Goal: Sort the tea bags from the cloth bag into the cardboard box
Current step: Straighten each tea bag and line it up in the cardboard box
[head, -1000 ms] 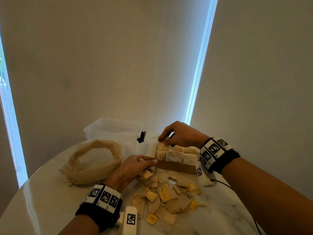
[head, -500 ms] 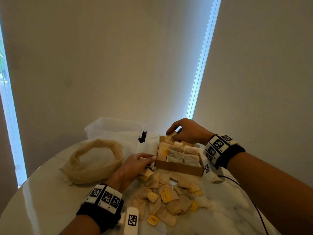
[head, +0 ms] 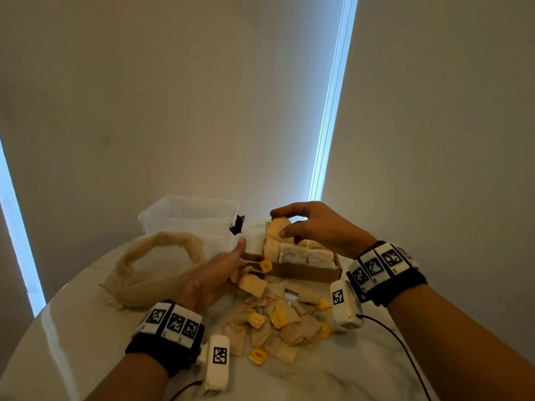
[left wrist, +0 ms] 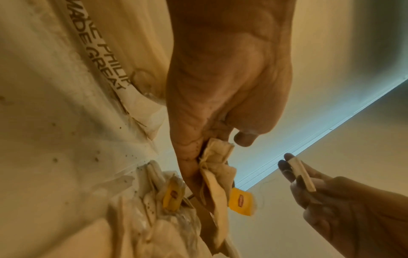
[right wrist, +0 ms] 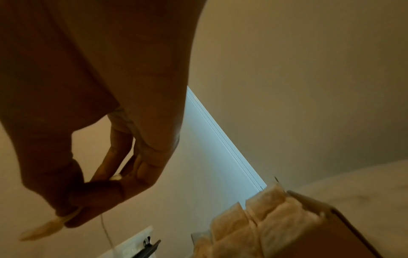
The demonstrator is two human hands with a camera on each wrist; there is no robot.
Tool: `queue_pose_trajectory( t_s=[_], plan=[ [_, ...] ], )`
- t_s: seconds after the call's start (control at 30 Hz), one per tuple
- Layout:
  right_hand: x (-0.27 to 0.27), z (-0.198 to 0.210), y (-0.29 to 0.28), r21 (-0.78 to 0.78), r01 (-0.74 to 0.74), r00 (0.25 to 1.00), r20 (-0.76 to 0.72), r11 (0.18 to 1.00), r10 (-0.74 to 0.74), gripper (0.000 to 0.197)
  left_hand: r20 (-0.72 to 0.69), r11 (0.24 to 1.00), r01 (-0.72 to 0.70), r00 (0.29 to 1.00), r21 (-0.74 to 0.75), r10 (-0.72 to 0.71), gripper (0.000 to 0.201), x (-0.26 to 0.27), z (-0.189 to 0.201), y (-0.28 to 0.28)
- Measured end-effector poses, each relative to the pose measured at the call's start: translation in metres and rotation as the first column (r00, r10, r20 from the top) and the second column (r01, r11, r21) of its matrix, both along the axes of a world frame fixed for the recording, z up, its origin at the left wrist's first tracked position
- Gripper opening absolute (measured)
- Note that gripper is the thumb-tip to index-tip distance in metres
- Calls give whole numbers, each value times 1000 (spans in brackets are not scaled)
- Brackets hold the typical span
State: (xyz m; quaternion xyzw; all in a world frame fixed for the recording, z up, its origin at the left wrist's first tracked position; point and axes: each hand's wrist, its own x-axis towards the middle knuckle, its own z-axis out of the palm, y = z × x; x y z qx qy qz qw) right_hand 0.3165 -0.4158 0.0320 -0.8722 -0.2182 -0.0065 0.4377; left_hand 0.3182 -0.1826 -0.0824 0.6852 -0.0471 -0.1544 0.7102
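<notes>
holding one tea bag point(head: 278, 227) pinched over the far corner of the cardboard box point(head: 304, 272), the right grip point(head: 314, 227) was placing it; the left grip point(head: 214, 273) pinched another tea bag point(left wrist: 217, 167) beside the box. next it probably needed lowering into a free gap.

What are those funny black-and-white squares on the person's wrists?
Each wrist wears a black band topped with white blocks printed with black-and-white square codes. A small white camera box with its own code hangs by the left wrist, another by the right, each trailing a thin dark cable. The arms are bare, with no sleeves, and the hands wear no gloves.
</notes>
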Motion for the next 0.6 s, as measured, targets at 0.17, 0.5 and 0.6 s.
queue_pose_trajectory(
  t_s=[0.17, 0.5, 0.6],
  plan=[
    [-4, -32, 4, 21, -23, 998, -64, 1000, 24, 46, -80, 988, 2, 997, -155, -15, 80, -6, 11, -8],
    [-11, -75, -3, 23, 11, 977, -214, 1000, -6, 21, -173, 939, -84, 985, -334, 26, 82, 0, 5, -5],
    [-9, -78, 7, -29, 29, 963, -267, 999, -36, 19, -226, 882, -129, 974, -453, 26, 82, 2, 4, -5]
  ],
)
